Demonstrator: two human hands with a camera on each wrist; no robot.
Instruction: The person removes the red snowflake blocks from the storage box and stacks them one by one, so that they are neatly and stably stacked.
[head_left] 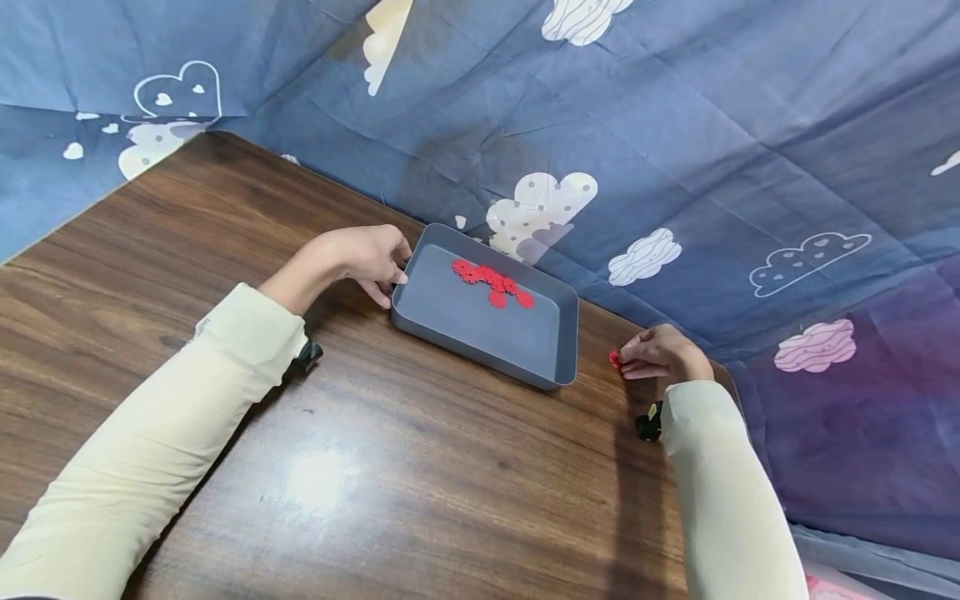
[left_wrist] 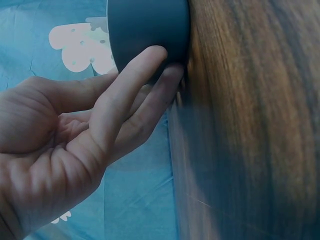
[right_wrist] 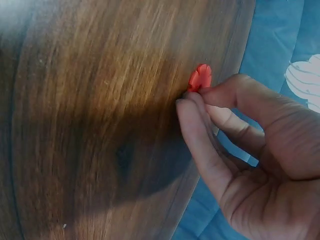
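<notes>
A grey rectangular tray [head_left: 480, 362] lies on the wooden table, with several flat red flower-shaped pieces [head_left: 487, 277] clustered inside. At its left end my left hand [head_left: 372, 257] grips the wall, thumb at the rim. In the left wrist view, fingers [left_wrist: 135, 75] press against the outside of the tray [left_wrist: 147, 30], low near the tabletop. My right hand [head_left: 658, 352] is to the right of the tray, apart from it. Between thumb and fingertips it pinches one small red flower-shaped piece [right_wrist: 201, 77], held close over the table in the right wrist view.
The brown wooden table [head_left: 420, 483] runs up to a blue cloud-patterned cloth [head_left: 675, 150] hanging just behind the tray. Dark wrist cameras sit under both sleeves, one at the left cuff [head_left: 255, 325] and one at the right cuff [head_left: 693, 404].
</notes>
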